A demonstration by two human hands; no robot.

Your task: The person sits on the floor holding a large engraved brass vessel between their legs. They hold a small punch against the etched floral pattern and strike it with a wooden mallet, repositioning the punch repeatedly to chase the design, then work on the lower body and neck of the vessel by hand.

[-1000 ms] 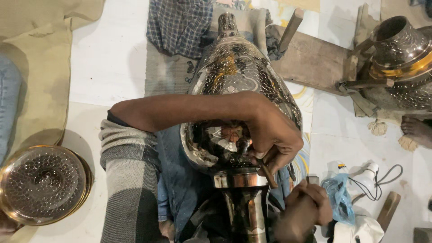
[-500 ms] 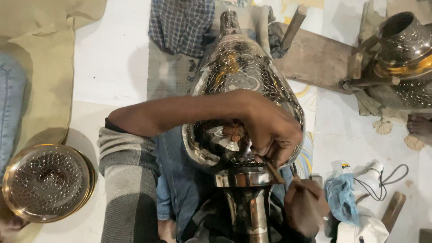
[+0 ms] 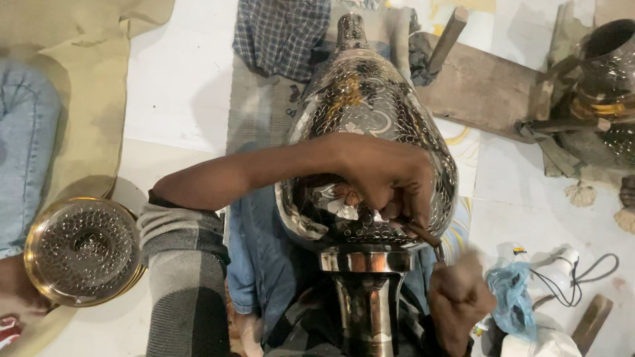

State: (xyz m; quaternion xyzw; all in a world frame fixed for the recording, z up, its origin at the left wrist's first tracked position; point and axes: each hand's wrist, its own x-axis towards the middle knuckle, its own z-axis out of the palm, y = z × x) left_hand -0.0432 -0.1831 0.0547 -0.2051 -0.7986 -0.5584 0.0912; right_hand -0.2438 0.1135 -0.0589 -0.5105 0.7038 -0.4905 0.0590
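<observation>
Silver floral-engraved vase (image 3: 370, 112), checked cloth (image 3: 281, 33)

Around the engraved metal vase (image 3: 370, 112) we find open white floor (image 3: 178, 86) to its left. To its right, a wooden plank (image 3: 476, 86) and another metal vessel (image 3: 605, 73) block passage; a brass bowl (image 3: 83, 251) sits lower left.

A floor-level metalcraft workshop: a large engraved metal vase (image 3: 370, 132) lies across the worker's lap, a patterned brass bowl (image 3: 83, 251) sits on the floor (image 3: 178, 79), another ornate vessel (image 3: 605, 73) rests by wooden blocks (image 3: 483, 86), and cloths (image 3: 281, 30) lie around.
</observation>
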